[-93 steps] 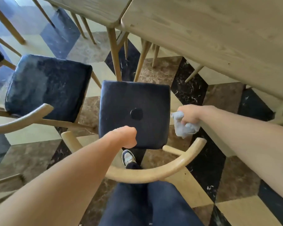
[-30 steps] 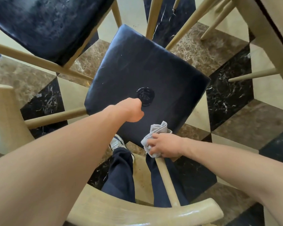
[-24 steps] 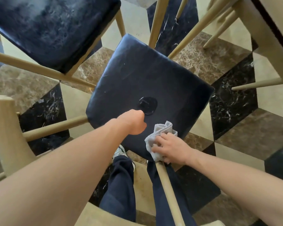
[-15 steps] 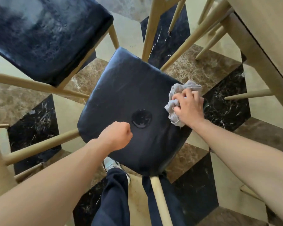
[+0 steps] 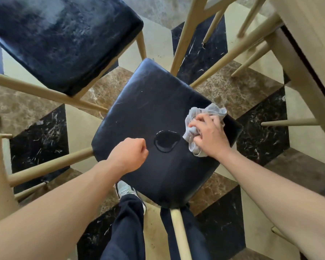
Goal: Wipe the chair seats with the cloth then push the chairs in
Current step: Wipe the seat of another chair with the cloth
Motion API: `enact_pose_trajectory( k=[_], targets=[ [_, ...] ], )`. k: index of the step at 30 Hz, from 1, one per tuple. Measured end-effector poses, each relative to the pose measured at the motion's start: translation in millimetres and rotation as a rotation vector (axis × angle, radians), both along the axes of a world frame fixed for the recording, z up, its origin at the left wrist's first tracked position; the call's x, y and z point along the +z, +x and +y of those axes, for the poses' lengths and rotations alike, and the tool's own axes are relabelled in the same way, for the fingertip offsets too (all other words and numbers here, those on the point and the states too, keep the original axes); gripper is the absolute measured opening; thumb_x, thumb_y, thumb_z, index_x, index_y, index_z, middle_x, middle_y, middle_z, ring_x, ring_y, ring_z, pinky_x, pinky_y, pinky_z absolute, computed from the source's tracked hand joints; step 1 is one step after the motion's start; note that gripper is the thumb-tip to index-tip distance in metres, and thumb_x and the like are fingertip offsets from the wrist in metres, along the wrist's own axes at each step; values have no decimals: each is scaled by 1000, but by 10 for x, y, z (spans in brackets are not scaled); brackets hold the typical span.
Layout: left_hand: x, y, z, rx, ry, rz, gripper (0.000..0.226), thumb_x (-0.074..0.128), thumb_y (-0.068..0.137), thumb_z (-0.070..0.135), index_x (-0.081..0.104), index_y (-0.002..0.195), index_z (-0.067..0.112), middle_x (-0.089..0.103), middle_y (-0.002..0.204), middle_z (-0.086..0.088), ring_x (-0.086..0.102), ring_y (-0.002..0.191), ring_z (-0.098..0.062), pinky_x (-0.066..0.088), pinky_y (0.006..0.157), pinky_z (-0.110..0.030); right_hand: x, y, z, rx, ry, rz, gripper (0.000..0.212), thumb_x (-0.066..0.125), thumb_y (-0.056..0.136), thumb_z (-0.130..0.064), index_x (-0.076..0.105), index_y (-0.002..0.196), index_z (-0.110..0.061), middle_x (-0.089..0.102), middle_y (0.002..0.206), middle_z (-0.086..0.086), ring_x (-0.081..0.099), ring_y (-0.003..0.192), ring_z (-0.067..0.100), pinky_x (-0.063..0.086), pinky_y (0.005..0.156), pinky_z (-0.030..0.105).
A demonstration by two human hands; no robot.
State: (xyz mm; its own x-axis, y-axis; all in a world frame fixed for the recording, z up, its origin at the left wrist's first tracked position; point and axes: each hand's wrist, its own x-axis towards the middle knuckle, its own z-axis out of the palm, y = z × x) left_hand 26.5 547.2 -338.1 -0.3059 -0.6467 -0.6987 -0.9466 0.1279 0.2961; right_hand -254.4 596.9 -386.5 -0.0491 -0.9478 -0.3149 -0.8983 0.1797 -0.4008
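We have the cloth (image 5: 204, 117) bunched under our right hand (image 5: 209, 136), fingers curled over it and pressing it onto the right part of the near chair seat (image 5: 154, 102). Just to the left of the cloth, almost touching its edge, lies a small dark puddle (image 5: 166, 141) near the middle of the seat. Our left hand (image 5: 129, 155) sits on the puddle's other side as a closed fist holding nothing (whether it rests on the seat or hovers just above it, we cannot tell). So the puddle lies between our two hands, and the cloth hand is the one that matters: a short sweep leftward, across the seat toward our left fist, should take it in. The second chair seat (image 5: 64, 38) waits up and to the left, apart from both hands, and the bench (image 5: 315, 34) edges the right side.
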Motion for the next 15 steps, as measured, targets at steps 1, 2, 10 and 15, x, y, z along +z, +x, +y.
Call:
enact_pose_trajectory(
  k=[1, 2, 10, 15],
  targets=[
    [17, 31, -16, -1, 0, -7, 17, 45, 88, 32, 58, 81, 24, 65, 87, -2, 60, 78, -28, 53, 72, -37, 6, -55, 75, -33, 18, 20, 43, 68, 74, -9, 69, 115, -24, 51, 128, -2, 40, 111, 30, 44, 98, 48],
    [29, 54, -30, -4, 1, -15, 17, 45, 89, 31, 58, 82, 23, 65, 89, -3, 60, 78, -28, 53, 72, -37, 6, -95, 102, -104, 34, 46, 43, 69, 75, -11, 68, 116, -24, 50, 129, 0, 40, 113, 31, 43, 99, 49],
    [125, 231, -180, 118, 20, -37, 22, 46, 88, 30, 65, 93, 20, 68, 95, -4, 63, 86, -29, 53, 75, -38, -6, 617, 70, -273, 111, 116, 46, 70, 76, -25, 61, 122, -21, 45, 126, 10, 52, 105, 39, 47, 90, 49],
    [200, 370, -299, 32, 101, -125, 19, 45, 87, 27, 60, 90, 17, 63, 87, -3, 61, 82, -28, 51, 68, -37, -43, 1153, 334, -77, 155, -5, 59, 67, 71, -19, 53, 128, -27, 40, 128, 0, 39, 110, 24, 51, 91, 43]
  ],
)
